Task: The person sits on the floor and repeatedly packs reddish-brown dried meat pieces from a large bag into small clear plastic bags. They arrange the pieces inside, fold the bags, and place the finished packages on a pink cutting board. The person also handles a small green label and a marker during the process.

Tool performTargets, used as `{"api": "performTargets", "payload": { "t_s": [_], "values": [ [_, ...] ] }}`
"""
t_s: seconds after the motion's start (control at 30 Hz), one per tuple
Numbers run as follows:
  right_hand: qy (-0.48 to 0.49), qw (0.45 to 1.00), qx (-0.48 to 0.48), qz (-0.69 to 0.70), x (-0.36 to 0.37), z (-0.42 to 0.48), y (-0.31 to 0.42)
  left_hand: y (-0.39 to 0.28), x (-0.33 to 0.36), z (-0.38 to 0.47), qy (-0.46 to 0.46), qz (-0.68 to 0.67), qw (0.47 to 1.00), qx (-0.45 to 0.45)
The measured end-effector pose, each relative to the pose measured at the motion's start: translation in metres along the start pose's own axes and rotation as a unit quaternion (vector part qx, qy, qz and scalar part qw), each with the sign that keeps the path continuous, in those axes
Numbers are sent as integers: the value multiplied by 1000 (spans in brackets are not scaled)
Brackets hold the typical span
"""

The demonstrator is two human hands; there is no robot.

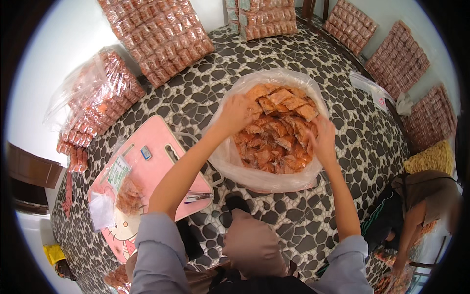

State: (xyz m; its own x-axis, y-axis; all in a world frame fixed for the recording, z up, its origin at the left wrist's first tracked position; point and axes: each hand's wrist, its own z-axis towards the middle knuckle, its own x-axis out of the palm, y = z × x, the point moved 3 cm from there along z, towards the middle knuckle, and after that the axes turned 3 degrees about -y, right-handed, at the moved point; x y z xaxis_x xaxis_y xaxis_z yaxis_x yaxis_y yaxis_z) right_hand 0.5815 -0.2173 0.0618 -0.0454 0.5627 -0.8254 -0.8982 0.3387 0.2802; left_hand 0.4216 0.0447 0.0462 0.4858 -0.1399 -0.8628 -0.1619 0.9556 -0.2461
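Observation:
A large clear plastic bag (273,183) stands open on the floor before me, its rim rolled outward. Inside, many small clear packets of orange-brown snack (273,141) lie packed in overlapping rows, with several looser ones on top at the far side. My left hand (237,114) reaches over the bag's left rim, fingertips against the packets at the upper left; whether it grips one is hidden. At the right rim, my right hand (324,137) is slightly blurred, thumb and fingers apart beside the packets, with nothing visible held.
A pink folding table (158,147) at left bears a blue-and-white box (145,152), a stapler (198,197), a snack packet (130,196) and white sheets (101,211). Packed snack bundles (158,40) line the walls. Another person (422,198) sits at right, handling packets.

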Motion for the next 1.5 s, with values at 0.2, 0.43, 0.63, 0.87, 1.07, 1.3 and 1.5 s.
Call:
{"api": "performTargets", "payload": {
  "t_s": [0.2,0.43,0.63,0.87,1.07,1.3,1.5],
  "values": [
    [-56,967,245,35,73,64,-81,55,67,40,-13,-82,966,-246],
    [44,955,293,24,88,75,-79,64,88,8,5,-183,954,-239],
    [44,973,209,88,66,45,-61,48,46,-25,118,-284,926,-220],
    [93,940,283,166,48,39,-48,63,3,-32,101,-188,956,-200],
    [29,983,179,7,69,51,-25,25,49,-27,128,-39,965,-224],
    [-109,987,35,-114,41,41,23,-3,33,-42,5,-16,982,-188],
    [114,989,-32,94,69,9,69,-23,11,-46,-88,-3,996,-19]
  ]
}}
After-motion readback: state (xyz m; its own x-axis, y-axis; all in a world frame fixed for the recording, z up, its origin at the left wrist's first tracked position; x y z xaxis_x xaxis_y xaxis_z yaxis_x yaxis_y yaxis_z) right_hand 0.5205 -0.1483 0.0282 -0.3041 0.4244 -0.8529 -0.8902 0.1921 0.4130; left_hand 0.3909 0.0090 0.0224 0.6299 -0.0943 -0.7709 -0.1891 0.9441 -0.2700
